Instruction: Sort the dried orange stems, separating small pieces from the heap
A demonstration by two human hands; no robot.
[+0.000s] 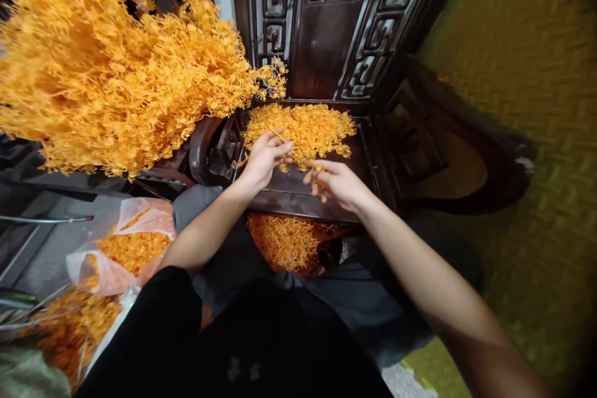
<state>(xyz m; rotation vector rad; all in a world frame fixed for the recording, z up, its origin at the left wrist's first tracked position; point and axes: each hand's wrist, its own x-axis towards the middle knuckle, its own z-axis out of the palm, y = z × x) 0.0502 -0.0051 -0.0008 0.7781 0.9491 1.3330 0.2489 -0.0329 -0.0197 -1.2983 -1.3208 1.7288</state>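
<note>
My left hand (267,160) is at the near left edge of a heap of small orange flower pieces (303,124). Its fingers are bent toward the thumb, and what lies between them is too small to make out. Facing it is my right hand (336,184), over the seat's front part, with curled fingers and orange bits showing between them. A narrow gap separates the two hands. The heap rests on a dark polished wooden seat (293,185).
A large mass of orange artificial-looking flowers (140,74) fills the upper left. Below the seat is a container of orange strands (289,242). A pinkish plastic bag (144,217) with orange pieces stands left of my leg. Behind rises a carved wooden back (321,43); woven yellow-green matting (536,106) lies right.
</note>
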